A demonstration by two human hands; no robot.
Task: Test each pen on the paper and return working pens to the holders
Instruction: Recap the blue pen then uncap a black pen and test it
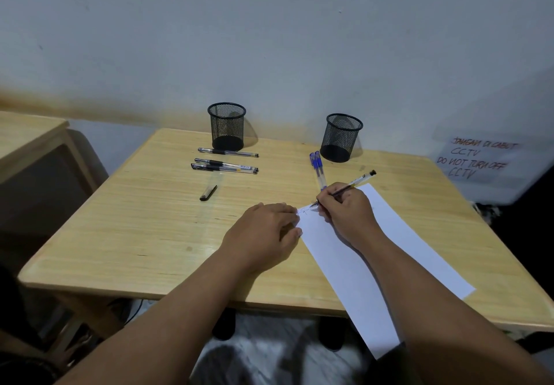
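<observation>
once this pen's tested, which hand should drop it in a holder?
Probably the right hand: it already grips the pen, and the right holder stands just beyond it. The left hand lies flat, pinning the paper edge.

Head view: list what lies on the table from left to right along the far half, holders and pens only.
Three black pens lying flat → left mesh holder → two blue-capped pens → right mesh holder. The loose black cap is left out: it overlaps the black pens' span.
</observation>
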